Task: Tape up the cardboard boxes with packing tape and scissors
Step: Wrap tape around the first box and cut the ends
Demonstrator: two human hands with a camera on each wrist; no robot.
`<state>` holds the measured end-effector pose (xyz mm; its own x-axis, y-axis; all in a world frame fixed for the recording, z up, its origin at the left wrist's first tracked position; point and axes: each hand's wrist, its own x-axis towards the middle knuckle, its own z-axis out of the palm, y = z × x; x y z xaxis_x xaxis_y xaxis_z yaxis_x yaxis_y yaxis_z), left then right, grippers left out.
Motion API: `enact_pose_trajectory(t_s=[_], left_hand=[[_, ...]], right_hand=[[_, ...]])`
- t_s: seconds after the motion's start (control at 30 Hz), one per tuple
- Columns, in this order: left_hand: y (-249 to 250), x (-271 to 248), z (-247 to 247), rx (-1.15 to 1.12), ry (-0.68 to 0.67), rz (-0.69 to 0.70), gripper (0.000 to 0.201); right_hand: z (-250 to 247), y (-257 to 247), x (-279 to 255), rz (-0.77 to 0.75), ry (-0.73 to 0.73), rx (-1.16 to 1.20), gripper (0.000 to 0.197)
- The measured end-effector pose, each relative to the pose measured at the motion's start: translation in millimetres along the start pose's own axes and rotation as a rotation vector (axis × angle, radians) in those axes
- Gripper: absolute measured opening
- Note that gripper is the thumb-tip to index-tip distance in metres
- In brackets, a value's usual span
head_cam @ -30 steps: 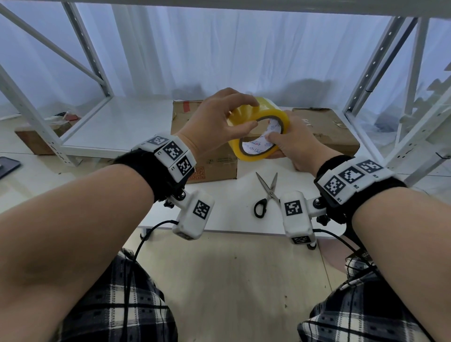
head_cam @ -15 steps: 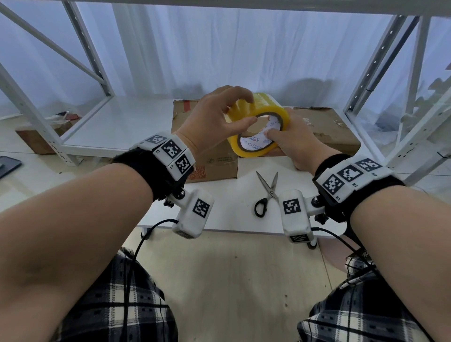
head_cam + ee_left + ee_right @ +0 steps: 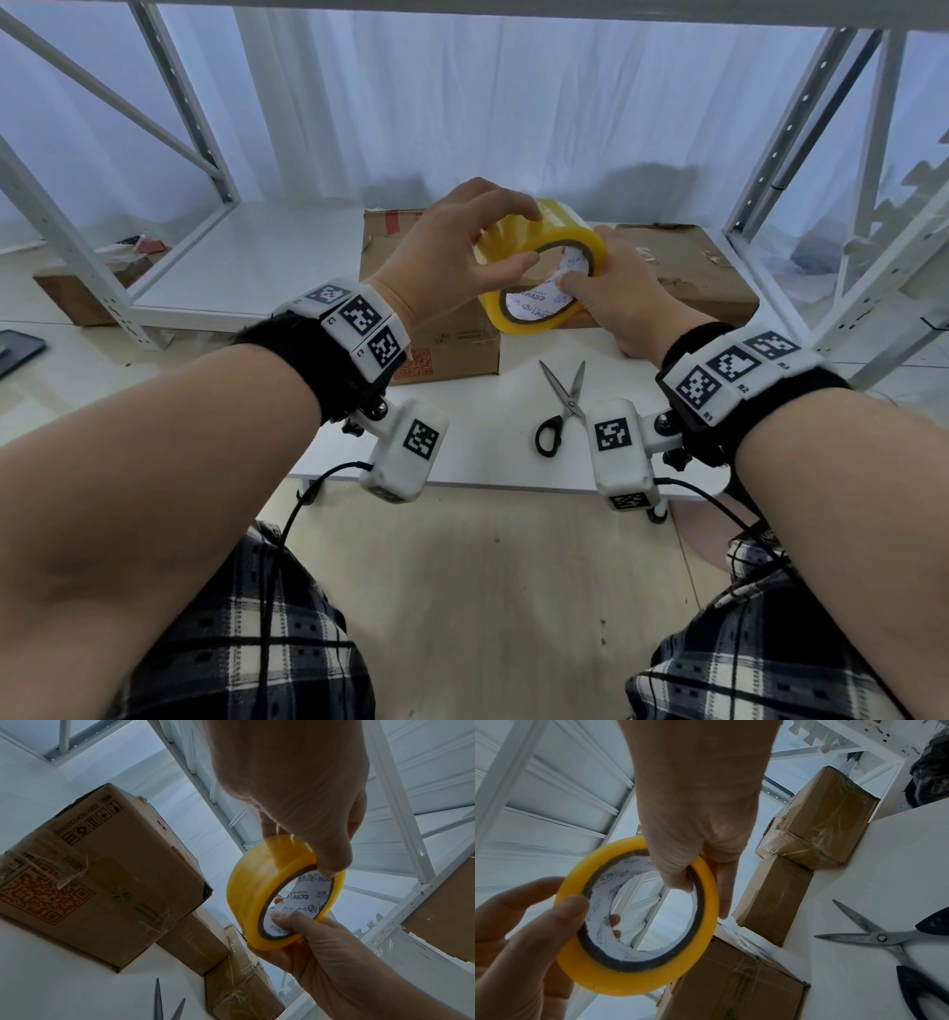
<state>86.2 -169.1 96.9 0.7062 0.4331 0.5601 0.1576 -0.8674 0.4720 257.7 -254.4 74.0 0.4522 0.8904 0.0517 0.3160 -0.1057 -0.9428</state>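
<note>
You hold the yellow tape roll [image 3: 539,280] on edge above the surface, its white printed core facing you. The scissors [image 3: 562,408], black-handled with blades slightly parted, lie flat below it. Brown cardboard boxes [image 3: 447,344] stand behind, clear tape across their seams.

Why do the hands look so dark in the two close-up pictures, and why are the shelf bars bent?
Both wrist views: left hand and right hand are backlit by the bright white surroundings, so they darken; the tape roll stays vivid. Head view: evenly lit, hands clear; wide lens bows the shelf posts near the edges.
</note>
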Motion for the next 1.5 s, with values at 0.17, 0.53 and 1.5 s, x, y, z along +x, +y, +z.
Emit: enact_pose_trajectory(t_s=[0.17, 0.53, 1.5], left_hand=[[-1, -1, 2, 0.012, 0.067, 0.007, 0.029], [-3, 0, 2, -0.039, 0.117, 0.007, 0.028], [3, -1, 1, 0.126, -0.123, -0.029, 0.044]], right_hand=[[0, -2, -1, -0.018, 0.019, 0.011, 0.025], [1, -2, 0, -0.042, 0.038, -0.023, 0.025], [0, -15, -1, -0.357, 0.257, -0.738, 0.029]])
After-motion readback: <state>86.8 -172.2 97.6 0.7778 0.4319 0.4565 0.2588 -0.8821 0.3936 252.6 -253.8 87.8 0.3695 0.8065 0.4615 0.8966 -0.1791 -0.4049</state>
